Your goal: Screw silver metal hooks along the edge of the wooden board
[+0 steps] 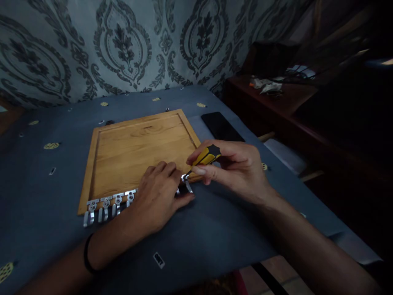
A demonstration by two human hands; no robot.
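Observation:
A framed wooden board (138, 147) lies on the table with several metal hooks (106, 205) fixed in a row along its near edge. My left hand (159, 192) grips that edge, its bent fingers on the wood and its thumb reaching out past the hooks; it covers the middle of the row. In my right hand (242, 172) is a yellow and black screwdriver (206, 156), pinched by its handle and tilted. The screwdriver's tip meets the rightmost hook (188, 186) at the board's near right corner. The screw under the tip is too small to make out.
A black phone (222, 127) lies right of the board on the blue patterned tablecloth (58, 159). Patterned wallpaper (166, 41) rises behind the table. Dark reddish furniture (260, 100) with clutter on it stands at the right. A small dark round item (109, 122) sits behind the board.

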